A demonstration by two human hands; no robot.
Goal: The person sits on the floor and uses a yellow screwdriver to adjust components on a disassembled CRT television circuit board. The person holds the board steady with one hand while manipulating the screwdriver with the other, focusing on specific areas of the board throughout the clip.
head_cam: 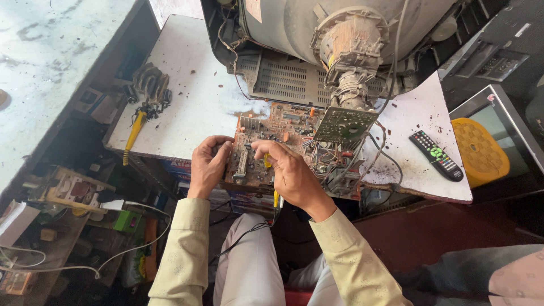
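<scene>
crt tube (pixel 317 28) sits open-backed at the top of the white bench (pixel 192 96), neck end facing the camera, with a small green neck board (pixel 344 124) on its tip. brown circuit board (pixel 272 147) lies flat at the bench's near edge, just below the tube, wired to it by a bundle on the right. left hand (pixel 208 164) is curled round the board's left edge, fingers closed on it. right hand (pixel 289 173) rests on top of the board, fingers pinched shut on a yellow-handled tool (pixel 276 195); handle runs down off the near edge with a black lead hanging from it. tip is hidden under the fingers. black remote (pixel 436 155) lies on the right end of the bench, well apart. yellow-handled tool with black wires (pixel 136 127) lies on the left end.
</scene>
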